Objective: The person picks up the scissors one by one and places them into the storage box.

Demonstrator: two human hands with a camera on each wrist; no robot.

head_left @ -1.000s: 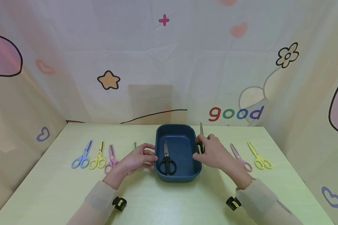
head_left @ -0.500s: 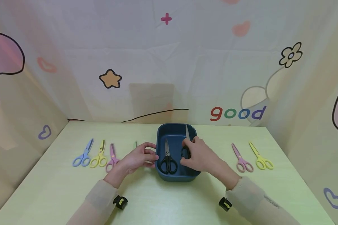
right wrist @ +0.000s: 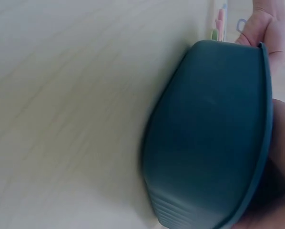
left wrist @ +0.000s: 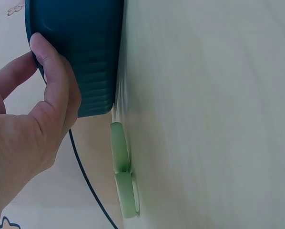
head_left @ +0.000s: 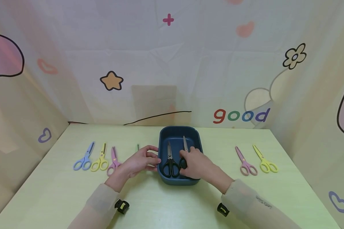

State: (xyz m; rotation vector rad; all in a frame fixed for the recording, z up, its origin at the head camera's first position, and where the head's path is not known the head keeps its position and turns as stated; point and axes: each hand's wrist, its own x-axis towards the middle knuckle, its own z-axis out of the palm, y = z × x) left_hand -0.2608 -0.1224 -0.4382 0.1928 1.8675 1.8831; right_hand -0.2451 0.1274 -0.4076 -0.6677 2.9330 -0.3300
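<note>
A dark blue rectangular box [head_left: 180, 182] stands in the middle of the table. In it, on the left, lies a pair of black-handled scissors [head_left: 170, 168], blades pointing away. My right hand [head_left: 197, 163] reaches down inside the right part and holds a second pair of black-handled scissors [head_left: 185, 143] by the handle, which it partly covers. My left hand [head_left: 141, 160] holds the left rim, its curled fingers against the outer wall, as the left wrist view also shows. Green scissors [left wrist: 126, 191] lie beside the box, mostly hidden behind that hand in the head view.
To the left lie blue scissors [head_left: 83, 161], yellow scissors [head_left: 100, 162] and pink scissors [head_left: 113, 163]. On the right are more pink scissors [head_left: 247, 165] and yellow scissors [head_left: 265, 163]. A printed cloth [head_left: 146, 63] closes off the table's back and sides.
My right hand has carried the black-handled scissors leftward over the box's right rim and down into the box. My left hand has stayed at the left rim.
</note>
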